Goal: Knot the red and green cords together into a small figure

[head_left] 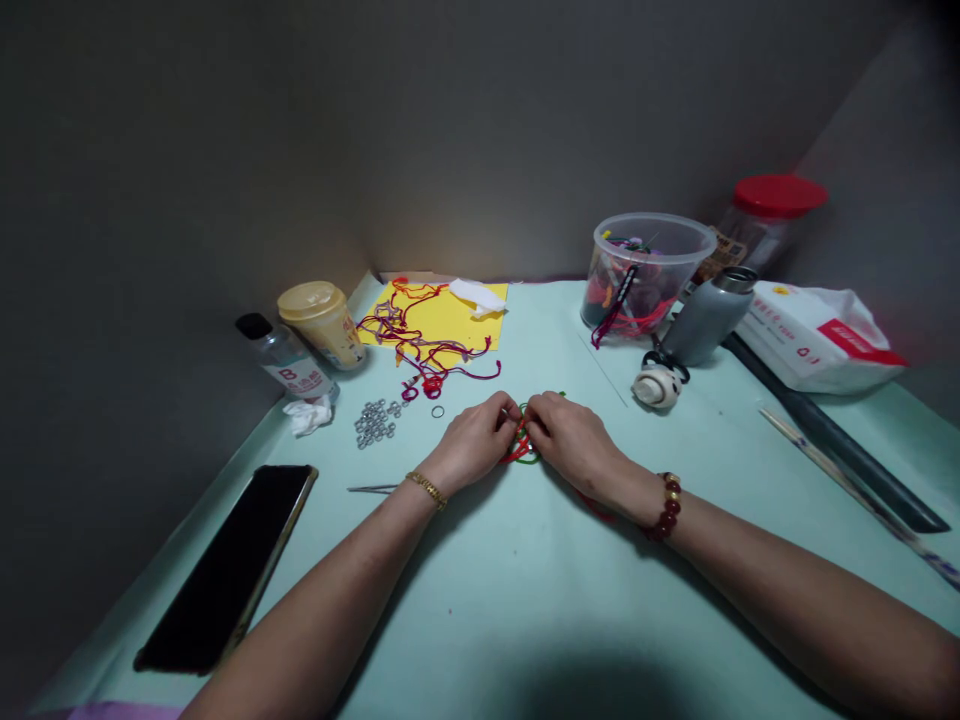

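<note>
Head view is looking down on a pale green table covering, where the left hand and right hand are meeting at the fingertips, both pinching a red and green cord held between them. A red strand is trailing from it toward the right wrist, which is wearing a bead bracelet; a gold chain bracelet is circling the left wrist. A large letter "B" is standing out on the label of a clear bottle, though its smaller print is too tiny to read. Red lettering is marking a white plastic bag, also unreadable. Tweezers are lying just beside the left hand, with small metal rings beyond them. Tangled threads are sprawling across yellow paper, and a clear plastic tub is holding more cords, while a black phone is lying at the left edge.
</note>
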`<move>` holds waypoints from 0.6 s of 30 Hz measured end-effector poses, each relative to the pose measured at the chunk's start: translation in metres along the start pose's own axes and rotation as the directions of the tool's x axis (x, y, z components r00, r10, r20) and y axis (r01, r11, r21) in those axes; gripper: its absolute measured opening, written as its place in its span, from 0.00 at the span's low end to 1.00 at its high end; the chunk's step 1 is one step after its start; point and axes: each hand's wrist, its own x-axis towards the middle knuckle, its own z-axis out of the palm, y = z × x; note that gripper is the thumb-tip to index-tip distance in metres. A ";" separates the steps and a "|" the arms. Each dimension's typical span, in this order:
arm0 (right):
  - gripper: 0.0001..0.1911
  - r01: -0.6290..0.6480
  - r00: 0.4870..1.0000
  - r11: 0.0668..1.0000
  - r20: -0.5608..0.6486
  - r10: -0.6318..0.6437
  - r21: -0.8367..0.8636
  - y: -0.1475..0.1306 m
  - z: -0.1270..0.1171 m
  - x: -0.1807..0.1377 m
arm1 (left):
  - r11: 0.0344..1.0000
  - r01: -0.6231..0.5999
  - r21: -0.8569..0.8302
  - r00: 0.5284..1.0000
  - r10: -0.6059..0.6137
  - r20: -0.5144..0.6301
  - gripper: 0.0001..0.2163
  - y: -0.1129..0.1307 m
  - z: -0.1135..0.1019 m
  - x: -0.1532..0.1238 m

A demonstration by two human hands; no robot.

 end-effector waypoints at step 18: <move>0.10 0.028 0.993 0.924 -0.113 0.017 0.382 0.003 -0.005 -0.011 | 0.998 -0.019 -0.054 0.999 0.017 -0.040 0.07 -0.002 -0.002 0.001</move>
